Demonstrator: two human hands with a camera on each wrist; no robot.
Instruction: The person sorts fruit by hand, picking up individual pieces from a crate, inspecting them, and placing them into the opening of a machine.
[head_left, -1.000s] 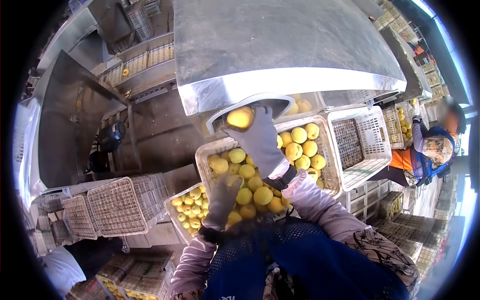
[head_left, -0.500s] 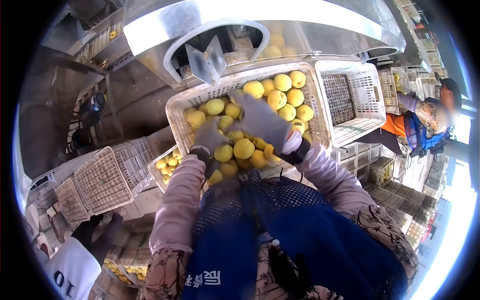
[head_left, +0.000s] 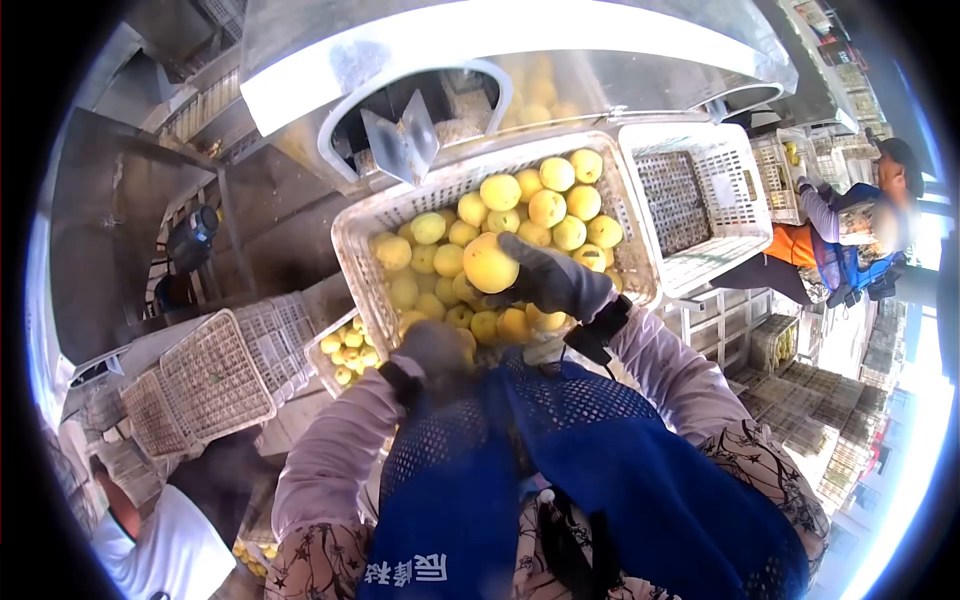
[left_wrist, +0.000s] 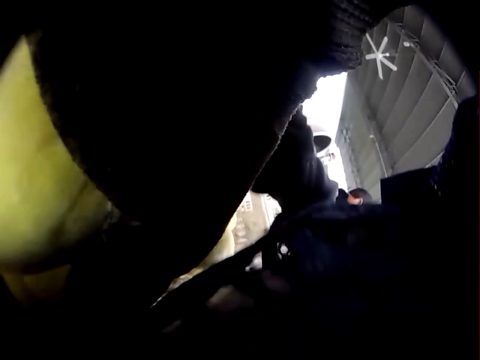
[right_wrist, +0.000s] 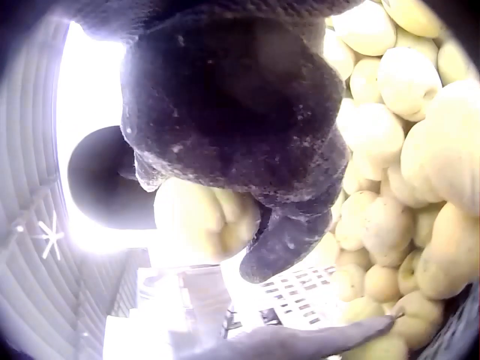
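Note:
The gloved right hand (head_left: pixel 560 282) grips a large yellow fruit (head_left: pixel 490 263) above a white crate (head_left: pixel 352 262) of similar fruit. In the right wrist view, the thumb and fingers of the dark-looking glove (right_wrist: pixel 236 112) curl round a pale fruit (right_wrist: pixel 202 221). The left hand (head_left: pixel 437 350), blurred in the head view, is low over the crate's near left part. Its dark glove (left_wrist: pixel 172 112) fills much of the left wrist view, with a yellow-green fruit (left_wrist: pixel 41 165) close beside it; whether the fingers hold this fruit is hidden.
Beyond the crate is a metal machine (head_left: pixel 520 35) with a rounded opening holding a bent metal plate (head_left: pixel 402 138). An empty white crate (head_left: pixel 735 190) adjoins on the right. Stacked crates (head_left: pixel 215 375) and a person in white (head_left: pixel 170 545) are left; another person (head_left: pixel 850 235) stands right.
From the machine's opening, the right hand has come down to the crate and now lifts a fruit above the others. The left hand has drawn back toward the body since half a second ago.

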